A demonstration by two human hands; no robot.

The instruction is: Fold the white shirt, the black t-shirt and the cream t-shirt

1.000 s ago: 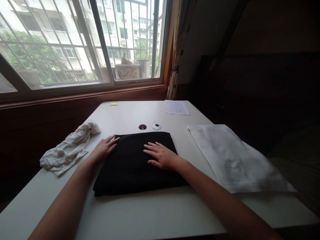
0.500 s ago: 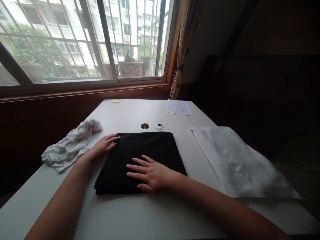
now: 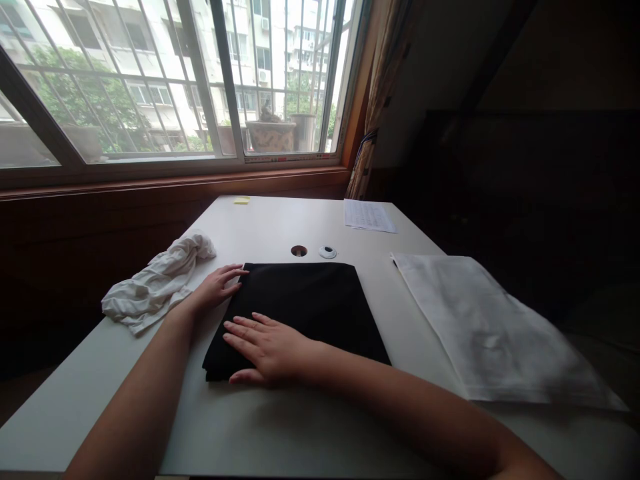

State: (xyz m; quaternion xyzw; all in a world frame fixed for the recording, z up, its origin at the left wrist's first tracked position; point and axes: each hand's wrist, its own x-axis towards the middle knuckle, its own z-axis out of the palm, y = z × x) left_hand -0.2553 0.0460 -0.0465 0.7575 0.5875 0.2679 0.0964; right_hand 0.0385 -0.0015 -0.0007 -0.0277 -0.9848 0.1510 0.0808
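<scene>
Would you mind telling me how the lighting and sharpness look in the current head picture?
In the head view, the window is bright and partly washed out, while the background at right sinks to near black; in the same head view, the folded black cloth shows little surface detail, the white bag looks smeared, and the right hand is fairly clear.
</scene>
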